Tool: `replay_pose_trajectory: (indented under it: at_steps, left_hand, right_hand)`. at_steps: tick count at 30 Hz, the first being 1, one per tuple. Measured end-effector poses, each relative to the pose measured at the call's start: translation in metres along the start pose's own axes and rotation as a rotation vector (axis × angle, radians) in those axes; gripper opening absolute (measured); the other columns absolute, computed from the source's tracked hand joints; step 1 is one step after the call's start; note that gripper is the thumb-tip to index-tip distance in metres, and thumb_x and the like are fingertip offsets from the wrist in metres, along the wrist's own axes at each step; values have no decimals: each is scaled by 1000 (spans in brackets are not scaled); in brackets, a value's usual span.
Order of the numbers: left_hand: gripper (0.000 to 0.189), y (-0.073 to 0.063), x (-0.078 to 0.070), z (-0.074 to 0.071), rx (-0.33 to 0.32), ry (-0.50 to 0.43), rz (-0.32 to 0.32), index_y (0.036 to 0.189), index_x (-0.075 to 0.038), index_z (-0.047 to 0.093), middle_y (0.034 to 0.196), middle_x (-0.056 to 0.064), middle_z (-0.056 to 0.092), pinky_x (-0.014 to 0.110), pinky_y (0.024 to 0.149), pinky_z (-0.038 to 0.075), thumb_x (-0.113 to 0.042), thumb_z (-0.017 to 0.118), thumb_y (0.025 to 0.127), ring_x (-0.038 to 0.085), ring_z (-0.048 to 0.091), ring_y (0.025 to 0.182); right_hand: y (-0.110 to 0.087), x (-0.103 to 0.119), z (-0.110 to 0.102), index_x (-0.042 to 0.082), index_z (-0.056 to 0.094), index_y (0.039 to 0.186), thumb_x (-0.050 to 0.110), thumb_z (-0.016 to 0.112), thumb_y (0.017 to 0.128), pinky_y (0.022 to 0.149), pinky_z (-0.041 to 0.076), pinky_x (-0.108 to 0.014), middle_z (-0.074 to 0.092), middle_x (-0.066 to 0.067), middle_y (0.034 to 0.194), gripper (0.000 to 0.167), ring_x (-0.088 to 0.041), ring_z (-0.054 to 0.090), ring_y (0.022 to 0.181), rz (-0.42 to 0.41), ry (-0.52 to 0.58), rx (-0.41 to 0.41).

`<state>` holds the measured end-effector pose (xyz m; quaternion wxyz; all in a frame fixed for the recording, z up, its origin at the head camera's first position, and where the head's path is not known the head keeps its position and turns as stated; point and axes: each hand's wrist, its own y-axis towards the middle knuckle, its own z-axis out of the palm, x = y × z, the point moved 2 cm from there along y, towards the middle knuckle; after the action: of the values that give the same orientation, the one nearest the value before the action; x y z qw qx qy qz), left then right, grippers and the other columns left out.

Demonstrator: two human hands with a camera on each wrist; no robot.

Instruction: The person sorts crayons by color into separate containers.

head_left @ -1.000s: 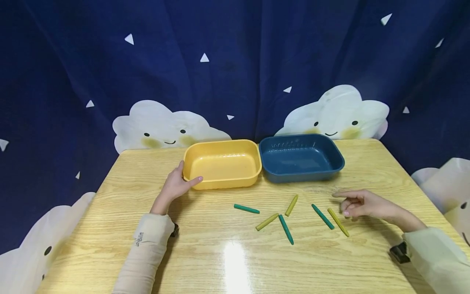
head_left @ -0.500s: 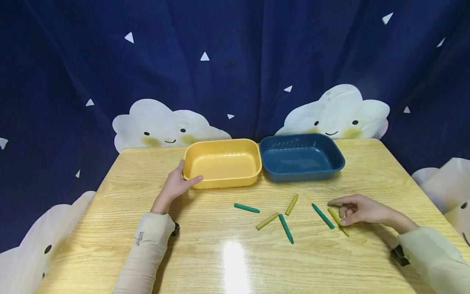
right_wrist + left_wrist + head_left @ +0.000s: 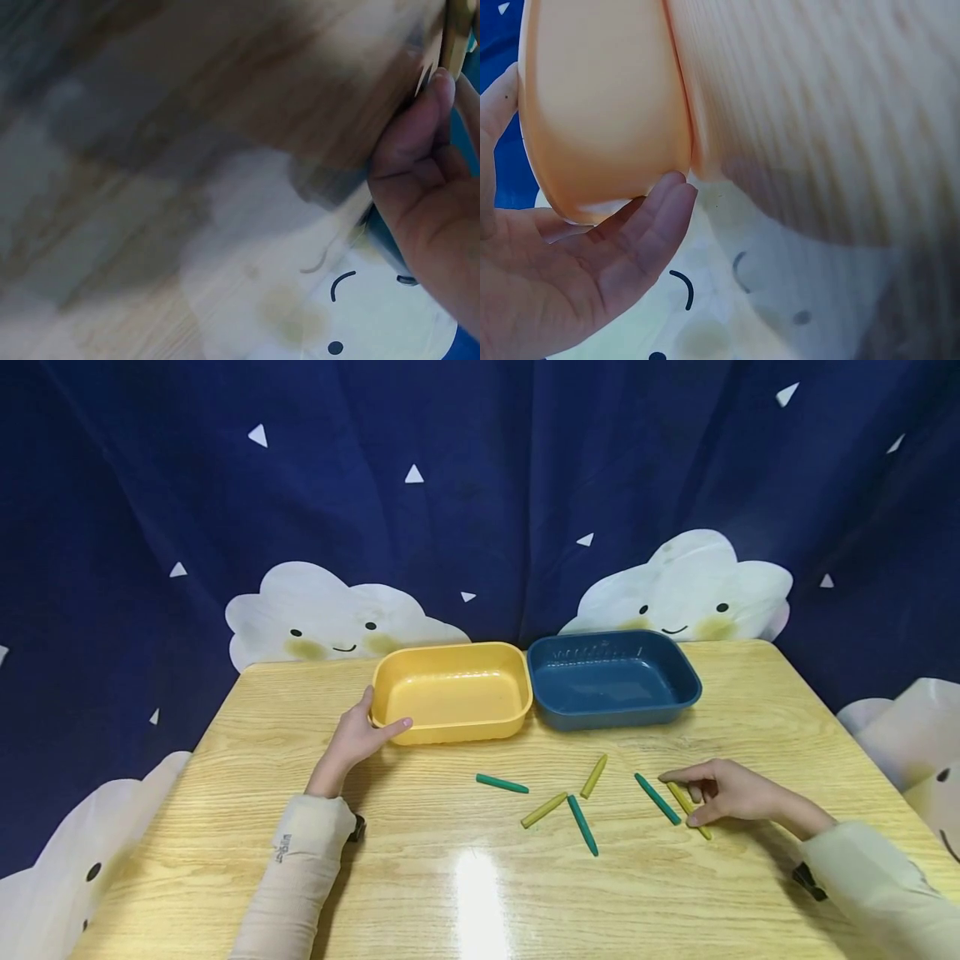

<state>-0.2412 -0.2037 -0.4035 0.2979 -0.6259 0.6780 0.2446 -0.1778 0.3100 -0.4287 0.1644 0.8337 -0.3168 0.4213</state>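
Note:
My left hand [image 3: 354,737] holds the near left corner of a yellow plastic tub [image 3: 465,733], thumb along the front rim and fingers against its left end. The left wrist view shows that hand [image 3: 592,277] against the tub's end wall [image 3: 615,180]. On the right, my right hand [image 3: 731,789] has thumb and fingers around a yellow crayon [image 3: 680,797] lying on the table. In the right wrist view the thumb of the right hand [image 3: 427,172] meets the crayon [image 3: 455,45]. A green crayon [image 3: 657,799] lies just left of it.
A dark blue tub [image 3: 615,718] stands against the yellow one's right side. Mid-table lie two green crayons, one flat [image 3: 502,783] and one slanted [image 3: 582,825], and two yellow crayons, one upper [image 3: 594,776] and one lower [image 3: 544,810]. A dark blue curtain [image 3: 480,510] hangs behind the table.
My right hand has moved left and down onto the yellow crayon, and its thumb and fingers have come around it. The left hand and both tubs stay in place.

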Motion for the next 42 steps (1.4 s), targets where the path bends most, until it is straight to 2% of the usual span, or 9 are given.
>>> replay_pose_trajectory:
  at_steps: [5, 12, 17, 22, 27, 31, 33, 38, 42]
  left_hand:
    - [103, 0, 1, 0, 1, 7, -10, 142, 8, 5, 143, 29, 20, 47, 102, 30, -50, 64, 80, 38, 27, 129]
    - [103, 1, 1, 0, -1, -3, -3, 142, 9, 4, 144, 29, 19, 47, 103, 28, -48, 64, 80, 38, 26, 130]
    - [103, 2, 0, 1, 4, -6, -14, 142, 7, 4, 144, 27, 19, 47, 103, 28, -49, 64, 80, 37, 25, 130]
    - [103, 1, -1, 1, 8, -14, -26, 143, 6, 4, 145, 26, 19, 47, 104, 26, -49, 64, 80, 36, 24, 131]
    - [103, 0, 0, 0, 7, -16, -33, 143, 6, 3, 145, 26, 18, 47, 104, 26, -49, 64, 80, 36, 23, 132]
    - [103, 0, 0, 0, 4, -19, -31, 143, 6, 4, 145, 26, 18, 46, 104, 26, -48, 64, 80, 36, 23, 131]
    - [102, 0, 0, 0, 1, -21, -30, 143, 6, 4, 145, 27, 19, 46, 104, 27, -48, 65, 80, 36, 24, 131]
    - [102, 0, -1, -1, 1, -17, -31, 142, 7, 5, 144, 27, 20, 46, 104, 27, -47, 65, 80, 36, 25, 131]
    - [103, 0, -1, -1, 3, -12, -36, 142, 7, 5, 144, 27, 20, 47, 104, 27, -47, 65, 80, 36, 25, 131]
  right_hand:
    - [-1, 1, 0, -21, 48, 117, 6, 72, 76, 42, 35, -23, 46, -11, 65, 54, -7, 36, 50, 31, -2, -9]
    - [-2, 2, 0, -18, 47, 117, 7, 72, 76, 46, 41, -23, 51, 3, 66, 54, -6, 42, 51, 76, 0, -11]
    - [-3, 5, -2, -12, 48, 116, -1, 68, 77, 51, 45, -25, 52, 1, 67, 45, -7, 45, 55, 125, 10, -15]
    - [-4, 7, -5, -13, 46, 116, -12, 58, 75, 48, 41, -28, 50, -3, 71, 42, -8, 45, 58, 144, 95, -33]
    - [-4, 6, -9, -16, 42, 117, -11, 58, 78, 42, 38, -34, 47, 0, 71, 42, -5, 42, 55, 141, 222, -61]
    - [-4, 7, -15, -7, 44, 119, -10, 55, 81, 41, 35, -37, 44, 1, 70, 40, -8, 40, 53, 127, 307, -74]
    - [-4, 8, -17, 1, 46, 121, -11, 53, 82, 42, 34, -37, 43, 1, 70, 41, -9, 38, 53, 131, 336, -79]
    - [-2, 10, -23, 22, 50, 120, -12, 47, 85, 45, 41, -35, 44, 0, 73, 48, -10, 43, 57, 160, 373, -93]
    - [2, 13, -27, 23, 50, 119, -11, 46, 86, 49, 46, -38, 47, -3, 75, 47, -12, 50, 61, 160, 391, -98]
